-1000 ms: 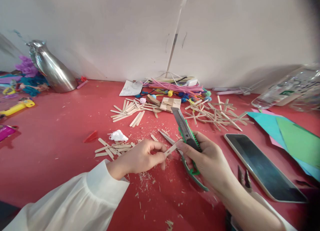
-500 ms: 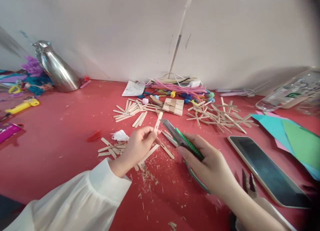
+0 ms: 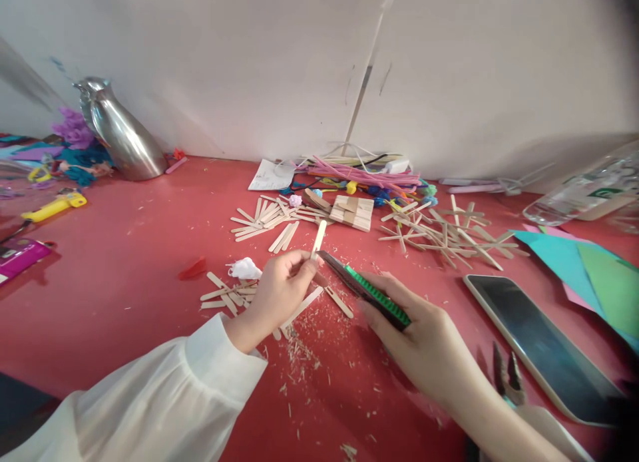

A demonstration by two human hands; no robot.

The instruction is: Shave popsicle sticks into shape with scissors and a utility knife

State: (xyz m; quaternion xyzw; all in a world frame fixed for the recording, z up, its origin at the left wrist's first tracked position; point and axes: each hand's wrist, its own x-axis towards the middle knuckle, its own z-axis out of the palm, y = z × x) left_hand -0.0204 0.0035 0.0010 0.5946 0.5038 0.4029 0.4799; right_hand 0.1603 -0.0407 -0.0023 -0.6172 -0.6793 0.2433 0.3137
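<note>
My left hand pinches a short wooden craft stick and holds it upright above the red table. My right hand grips a green utility knife; its blade points left and its tip meets the base of the stick by my left fingers. Cut stick pieces and wood shavings lie under and around my hands.
A pile of craft sticks and crossed sticks lie further back, with pipe cleaners near the wall. A phone and pliers lie at right, coloured paper beyond. A steel jug stands at left.
My left hand turned the stick from lying sideways to standing upright. The knife swung from pointing away to pointing left at the stick. The view shifted slightly.
</note>
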